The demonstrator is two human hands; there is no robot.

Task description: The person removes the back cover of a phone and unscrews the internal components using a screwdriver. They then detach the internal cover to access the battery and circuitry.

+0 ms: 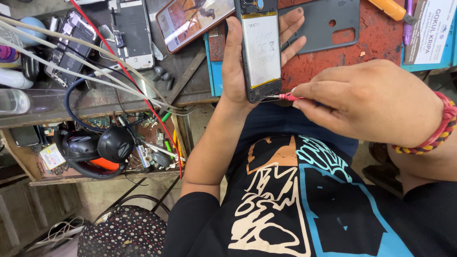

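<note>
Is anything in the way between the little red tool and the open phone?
Nothing visible. The right hand holds the thin red-handled tool, and its metal tip already reaches the bottom edge of the opened black phone that the left hand grips.

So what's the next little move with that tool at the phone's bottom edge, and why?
Probably a slight push inward: the right hand has the red-handled tool tip at the lower corner of the opened phone, which the left hand grips upright.
</note>
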